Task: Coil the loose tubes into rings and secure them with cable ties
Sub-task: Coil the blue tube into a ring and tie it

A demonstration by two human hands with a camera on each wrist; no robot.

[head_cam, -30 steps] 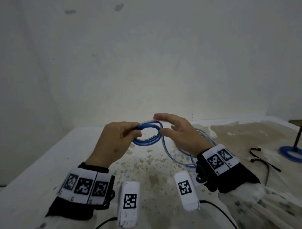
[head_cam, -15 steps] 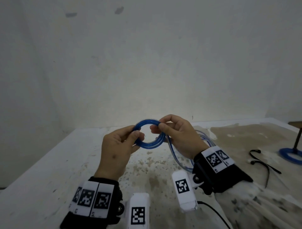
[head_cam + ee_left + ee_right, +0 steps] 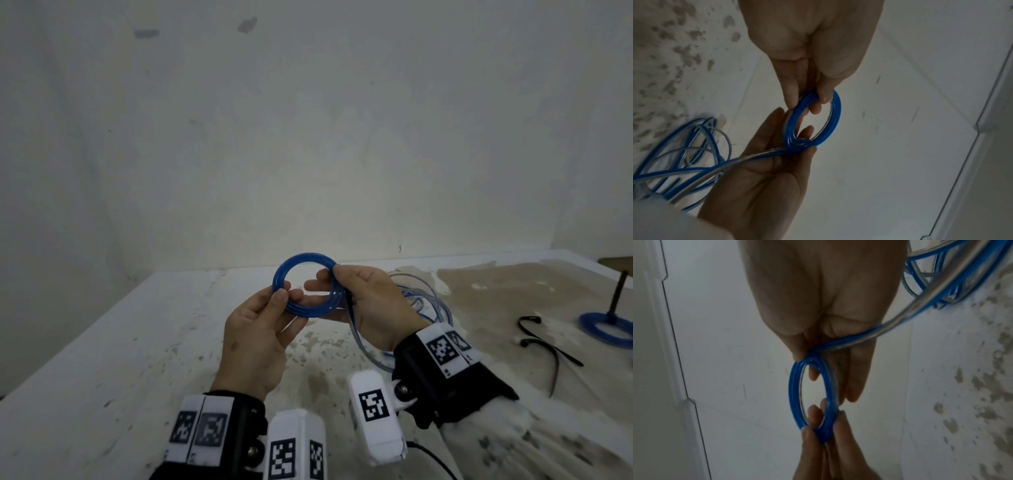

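Observation:
A blue tube is wound into a small ring (image 3: 301,260) of several turns, held upright above the table. My left hand (image 3: 280,302) pinches the ring's lower left between thumb and forefinger. My right hand (image 3: 328,279) pinches the right side, thumb on the front and fingers behind. The rest of the tube (image 3: 423,301) trails behind the right wrist as a loose blue and clear tangle on the table. The left wrist view shows the ring (image 3: 836,113) and the loose tube (image 3: 684,154). The right wrist view shows the ring (image 3: 794,394) and the tail (image 3: 920,305).
Two black cable ties (image 3: 537,342) lie on the stained white table (image 3: 102,359) to the right. Farther right a finished blue ring (image 3: 606,329) sits around a dark upright post (image 3: 618,291). A wall stands close behind the table.
A second ago my right hand was open, laying a turn onto the coil. It has since closed on the ring's right side. The ring has turned to face me.

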